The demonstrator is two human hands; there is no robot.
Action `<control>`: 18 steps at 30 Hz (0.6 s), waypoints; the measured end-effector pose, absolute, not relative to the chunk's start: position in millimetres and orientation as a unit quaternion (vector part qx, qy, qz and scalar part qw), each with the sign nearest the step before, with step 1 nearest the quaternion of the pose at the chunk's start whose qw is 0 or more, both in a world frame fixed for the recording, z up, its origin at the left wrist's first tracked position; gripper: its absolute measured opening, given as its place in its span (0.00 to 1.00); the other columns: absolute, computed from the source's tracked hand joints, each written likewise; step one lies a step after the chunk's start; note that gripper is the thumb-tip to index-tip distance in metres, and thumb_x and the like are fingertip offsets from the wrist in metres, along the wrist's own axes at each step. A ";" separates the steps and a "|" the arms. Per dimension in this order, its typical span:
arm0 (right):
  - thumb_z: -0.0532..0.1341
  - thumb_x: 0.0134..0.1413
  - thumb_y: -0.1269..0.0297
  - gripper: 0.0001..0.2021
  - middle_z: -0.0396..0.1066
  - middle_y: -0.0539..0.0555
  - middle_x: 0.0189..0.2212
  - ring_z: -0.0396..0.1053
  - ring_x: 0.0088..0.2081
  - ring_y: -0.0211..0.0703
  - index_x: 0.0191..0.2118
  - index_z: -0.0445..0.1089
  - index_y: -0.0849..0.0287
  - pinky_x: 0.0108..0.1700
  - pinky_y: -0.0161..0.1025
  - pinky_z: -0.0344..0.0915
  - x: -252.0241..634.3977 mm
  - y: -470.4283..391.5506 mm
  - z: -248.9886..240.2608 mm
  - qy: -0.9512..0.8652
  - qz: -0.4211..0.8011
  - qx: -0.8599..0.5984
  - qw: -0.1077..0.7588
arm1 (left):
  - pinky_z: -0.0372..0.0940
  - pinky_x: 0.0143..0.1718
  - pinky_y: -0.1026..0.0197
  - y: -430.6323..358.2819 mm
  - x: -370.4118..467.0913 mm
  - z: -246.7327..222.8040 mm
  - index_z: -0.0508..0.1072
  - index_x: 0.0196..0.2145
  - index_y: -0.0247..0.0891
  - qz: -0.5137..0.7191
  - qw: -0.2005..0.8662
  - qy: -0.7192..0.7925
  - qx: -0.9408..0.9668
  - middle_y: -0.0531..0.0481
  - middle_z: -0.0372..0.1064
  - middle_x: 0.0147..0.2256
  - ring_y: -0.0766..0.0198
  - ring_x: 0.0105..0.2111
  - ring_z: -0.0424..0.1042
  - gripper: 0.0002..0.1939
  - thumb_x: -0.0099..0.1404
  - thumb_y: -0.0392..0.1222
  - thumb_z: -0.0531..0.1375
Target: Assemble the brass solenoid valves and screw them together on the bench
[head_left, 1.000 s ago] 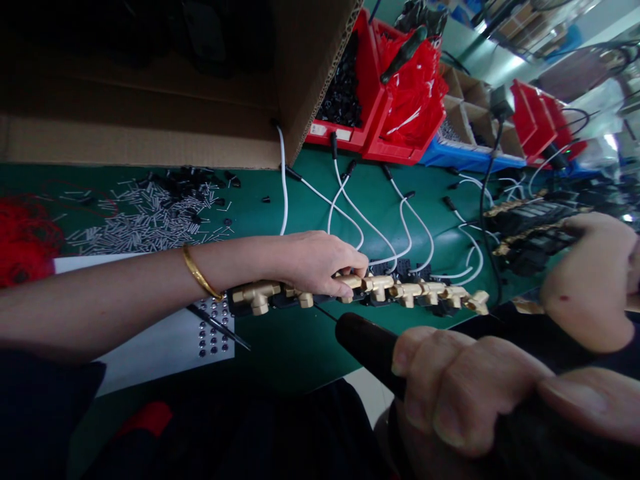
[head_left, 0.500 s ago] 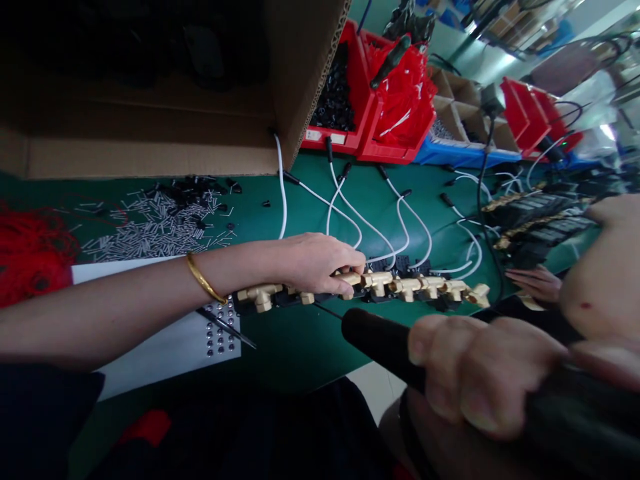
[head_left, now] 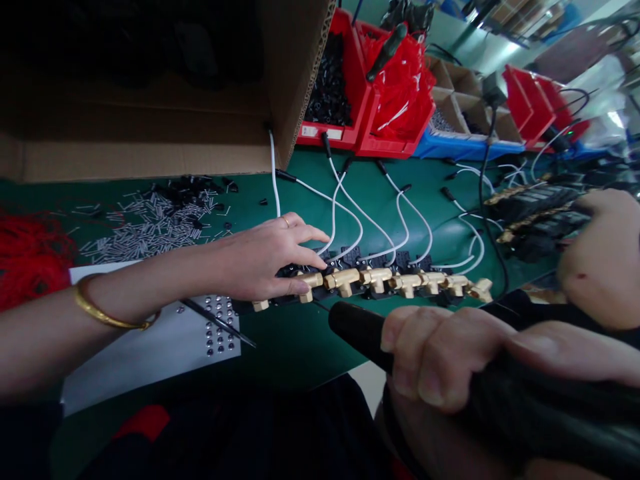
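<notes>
The left hand [head_left: 265, 257] has its fingers spread apart, with the thumb on a brass piece [head_left: 315, 280] in the row on the green table [head_left: 290, 353]. The right hand [head_left: 450, 360] is wrapped around a black tool [head_left: 357, 327] with a thin rod. I'd hold the piece still and keep the rod steady. Half a second ago, the left hand pinched farther right; now it's moved left and opened.

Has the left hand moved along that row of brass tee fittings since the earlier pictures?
Yes, the left hand has shifted leftward along the brass tee fittings, toward the white sheet.
</notes>
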State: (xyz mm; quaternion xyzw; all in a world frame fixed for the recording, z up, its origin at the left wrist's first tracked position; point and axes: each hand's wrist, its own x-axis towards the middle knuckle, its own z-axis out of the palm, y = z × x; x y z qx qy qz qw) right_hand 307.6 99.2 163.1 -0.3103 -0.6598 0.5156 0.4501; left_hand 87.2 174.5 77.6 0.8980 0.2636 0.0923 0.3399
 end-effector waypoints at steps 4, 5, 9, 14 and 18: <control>0.69 0.42 0.67 0.12 0.72 0.47 0.25 0.69 0.21 0.41 0.35 0.68 0.49 0.31 0.44 0.70 316.4 101.2 163.6 -0.654 0.507 -0.336 0.450 | 0.54 0.48 0.52 175.1 89.3 75.4 0.71 0.46 0.47 0.059 0.348 0.268 0.897 0.46 0.59 0.53 0.53 0.49 0.59 0.16 0.64 0.51 0.52; 0.68 0.44 0.66 0.11 0.72 0.47 0.24 0.69 0.21 0.40 0.34 0.68 0.49 0.31 0.43 0.70 313.3 100.0 164.2 -0.654 0.503 -0.345 0.448 | 0.55 0.47 0.53 175.1 89.5 75.3 0.71 0.45 0.47 0.051 0.355 0.269 0.894 0.47 0.60 0.51 0.55 0.47 0.61 0.15 0.64 0.51 0.52; 0.68 0.44 0.65 0.12 0.68 0.46 0.22 0.66 0.20 0.36 0.36 0.66 0.51 0.27 0.41 0.69 278.7 92.3 168.9 -0.629 0.435 -0.416 0.492 | 0.58 0.39 0.59 174.4 90.7 74.8 0.73 0.40 0.45 0.044 0.393 0.284 0.873 0.49 0.63 0.46 0.62 0.38 0.65 0.13 0.63 0.51 0.54; 0.66 0.46 0.61 0.12 0.62 0.44 0.19 0.60 0.18 0.34 0.35 0.63 0.54 0.22 0.39 0.64 238.2 89.2 164.4 -0.545 0.364 -0.478 0.585 | 0.57 0.37 0.61 175.7 92.0 73.3 0.74 0.34 0.41 0.058 0.418 0.285 0.861 0.48 0.63 0.40 0.63 0.34 0.64 0.14 0.60 0.52 0.56; 0.61 0.52 0.58 0.09 0.61 0.45 0.18 0.62 0.19 0.35 0.36 0.62 0.56 0.25 0.39 0.65 252.9 89.5 156.2 -0.546 0.369 -0.470 0.587 | 0.57 0.35 0.62 176.2 90.0 71.4 0.73 0.34 0.40 0.065 0.424 0.281 0.859 0.48 0.62 0.38 0.64 0.33 0.63 0.13 0.60 0.52 0.56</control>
